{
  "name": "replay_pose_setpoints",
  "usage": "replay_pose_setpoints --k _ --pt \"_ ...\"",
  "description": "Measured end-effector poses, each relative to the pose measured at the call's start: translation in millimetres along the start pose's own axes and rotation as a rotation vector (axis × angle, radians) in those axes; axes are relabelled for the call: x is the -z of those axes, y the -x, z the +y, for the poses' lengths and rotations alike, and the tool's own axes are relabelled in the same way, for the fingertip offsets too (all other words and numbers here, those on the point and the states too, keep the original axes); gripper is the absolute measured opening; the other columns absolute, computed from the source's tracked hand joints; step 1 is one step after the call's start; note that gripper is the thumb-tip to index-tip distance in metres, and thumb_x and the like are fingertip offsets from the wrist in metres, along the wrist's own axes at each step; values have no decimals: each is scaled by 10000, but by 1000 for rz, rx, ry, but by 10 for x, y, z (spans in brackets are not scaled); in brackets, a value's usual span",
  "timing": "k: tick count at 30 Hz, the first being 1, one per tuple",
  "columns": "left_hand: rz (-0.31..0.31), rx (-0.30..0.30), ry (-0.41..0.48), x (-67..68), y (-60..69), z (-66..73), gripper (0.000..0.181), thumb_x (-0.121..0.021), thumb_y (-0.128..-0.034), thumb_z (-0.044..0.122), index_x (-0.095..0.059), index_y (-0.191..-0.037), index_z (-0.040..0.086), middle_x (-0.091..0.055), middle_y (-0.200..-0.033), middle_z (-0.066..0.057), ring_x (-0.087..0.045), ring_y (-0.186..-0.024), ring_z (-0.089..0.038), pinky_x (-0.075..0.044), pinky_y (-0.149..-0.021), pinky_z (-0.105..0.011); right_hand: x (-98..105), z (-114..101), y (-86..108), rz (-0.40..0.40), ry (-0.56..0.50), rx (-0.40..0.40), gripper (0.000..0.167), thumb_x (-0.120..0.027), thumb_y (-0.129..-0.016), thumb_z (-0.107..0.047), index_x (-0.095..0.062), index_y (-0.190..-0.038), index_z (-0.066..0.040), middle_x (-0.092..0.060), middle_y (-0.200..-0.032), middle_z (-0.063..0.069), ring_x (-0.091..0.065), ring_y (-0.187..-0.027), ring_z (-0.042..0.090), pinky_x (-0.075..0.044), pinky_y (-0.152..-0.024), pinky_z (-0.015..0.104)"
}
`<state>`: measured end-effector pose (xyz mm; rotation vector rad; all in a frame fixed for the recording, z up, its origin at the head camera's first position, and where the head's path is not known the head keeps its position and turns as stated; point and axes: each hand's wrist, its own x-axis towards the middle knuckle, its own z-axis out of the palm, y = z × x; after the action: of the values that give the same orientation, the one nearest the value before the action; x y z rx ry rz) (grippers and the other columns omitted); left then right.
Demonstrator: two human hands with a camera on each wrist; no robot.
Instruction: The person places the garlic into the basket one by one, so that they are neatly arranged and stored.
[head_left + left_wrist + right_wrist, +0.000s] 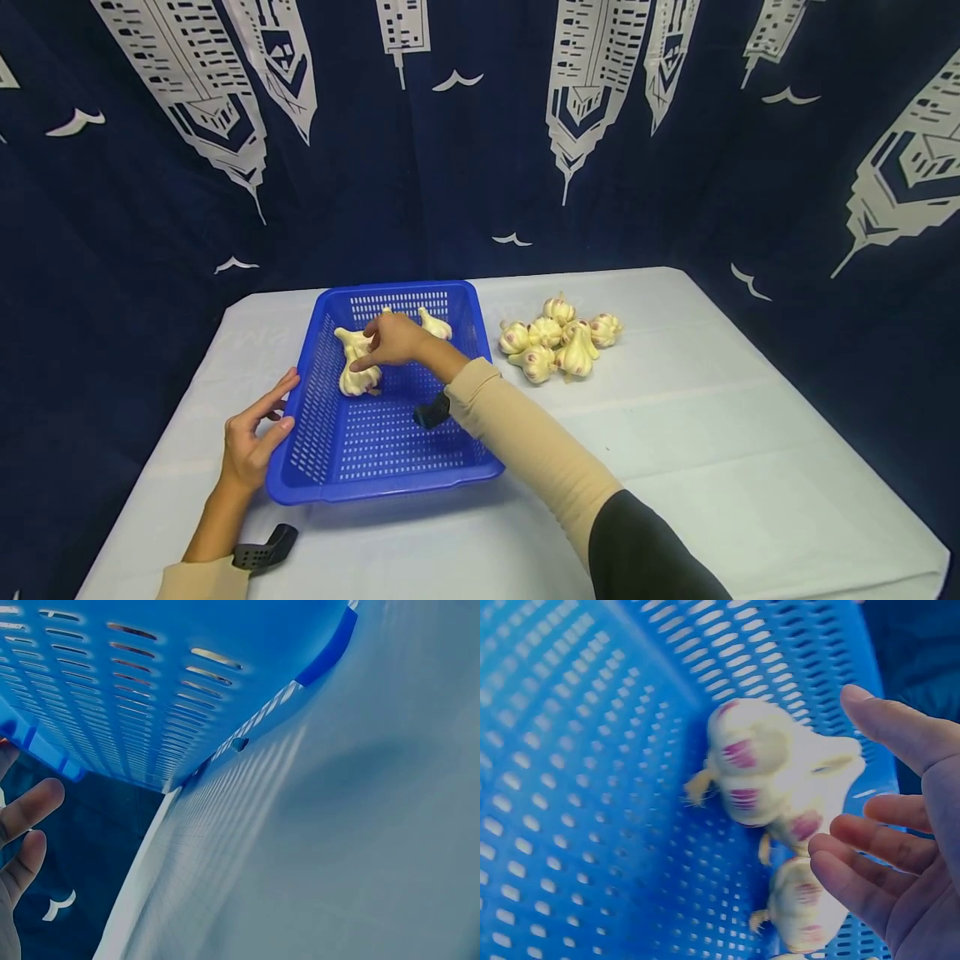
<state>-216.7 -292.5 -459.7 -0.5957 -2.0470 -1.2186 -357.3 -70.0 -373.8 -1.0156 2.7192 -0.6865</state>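
Observation:
A blue perforated basket (382, 487) stands on the white table, its near side slightly raised. My left hand (251, 442) touches the basket's left rim with spread fingers; the left wrist view shows its fingertips by the rim. Inside the basket, my right hand (397, 340) is over garlic bulbs (358, 379) at the left side. In the right wrist view the fingers of my right hand (900, 847) are apart beside the bulbs (754, 765), holding nothing. Another bulb (435, 325) lies near the basket's back wall, and one more is partly hidden behind the right hand.
A group of several garlic bulbs (545, 332) lies on the white table (675, 417) to the right of the basket. A dark blue curtain (465, 183) with white building prints hangs behind the table.

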Motion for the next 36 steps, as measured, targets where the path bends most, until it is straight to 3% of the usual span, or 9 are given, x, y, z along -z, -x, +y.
replay_pose_setpoints --k 5,11,23,31,36 --pt "3 -22 8 -5 -13 17 474 -547 -793 -39 -624 -1259 -83 -576 -1378 -46 -600 -870 9 -413 -741 -170 120 47 13 33 -8 1 644 -799 -793 -432 -662 -1253 -4 -723 -1037 52 -643 -925 132 -493 -814 211" --pt "0 1 28 -9 -27 26 484 -543 -792 -39 -617 -1268 -85 -578 -1375 -40 -605 -871 5 -419 -750 -173 290 83 63 63 -120 -4 610 -798 -815 -362 -645 -1265 20 -722 -1024 77 -654 -879 139 -515 -763 210" --pt "6 -17 39 -5 -45 45 470 -542 -803 -33 -617 -1262 -94 -586 -1367 -56 -622 -848 -26 -416 -741 -161 666 159 351 150 -286 15 539 -753 -862 -343 -637 -1275 -17 -727 -1040 62 -649 -1014 210 -516 -820 264" --pt "13 -14 35 0 -16 16 472 -538 -797 -39 -616 -1259 -99 -592 -1360 -86 -619 -836 -5 -422 -741 -151 814 186 559 215 -292 -3 504 -755 -857 -361 -652 -1266 -86 -722 -1026 15 -640 -955 189 -506 -812 290" --pt "3 6 29 -6 -2 2 475 -531 -804 -33 -614 -1268 -91 -590 -1367 -70 -612 -839 8 -419 -743 -151 841 268 724 232 -268 -9 517 -763 -853 -346 -642 -1275 -74 -720 -1047 44 -662 -944 206 -523 -823 300"
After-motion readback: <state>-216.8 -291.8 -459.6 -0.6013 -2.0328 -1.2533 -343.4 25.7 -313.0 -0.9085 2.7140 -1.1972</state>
